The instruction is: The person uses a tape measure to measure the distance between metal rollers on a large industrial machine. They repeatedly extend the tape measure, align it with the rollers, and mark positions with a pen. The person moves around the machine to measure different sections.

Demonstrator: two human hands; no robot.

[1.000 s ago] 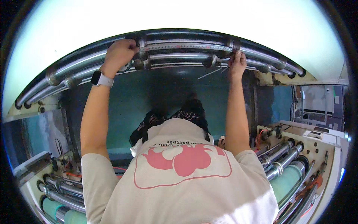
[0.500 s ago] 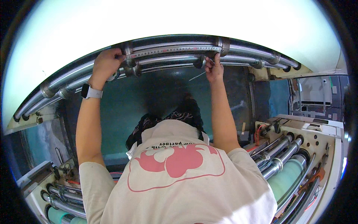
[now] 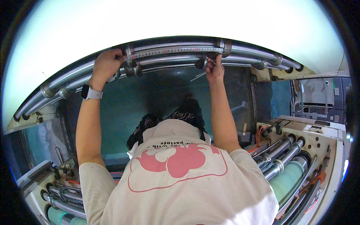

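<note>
At nine o'clock of the view, the long curved polished steel rollers [image 3: 67, 80] start their sweep, running as a bundle up and across the top toward two o'clock. Below them, at seven o'clock, lies a bank of short steel rollers with a pale green roll [image 3: 60, 215] in a cream machine frame.

The left hand [image 3: 106, 64], at eleven o'clock, is closed over the rollers, fingers curled tight around a dark metal collar [image 3: 125, 60] on the bundle; the thumb side is hidden, so I cannot tell how fully it grips. A white smartwatch with a pale band [image 3: 89, 92] sits on that wrist.

From the left hand a thin steel measuring tape [image 3: 176, 51] stretches along the upper roller toward twelve o'clock, lying flat against the metal. Its right end reaches a second dark metal collar [image 3: 224, 47].

The right hand [image 3: 214, 69], at twelve to one o'clock, reaches up under the rollers just below that end of the tape, fingers bunched together and pinched against the lower roller by a small clamp ring [image 3: 200, 61]; whether it pinches the tape itself I cannot tell.

In the middle, at six o'clock, is the person's beige T-shirt with a pink print [image 3: 176, 165], above dark patterned trousers [image 3: 180, 114] and a teal floor [image 3: 123, 108].

At four o'clock stands another set of steel rollers with a pale green roll [image 3: 288, 180] in a cream frame, red wires just beside it.
</note>
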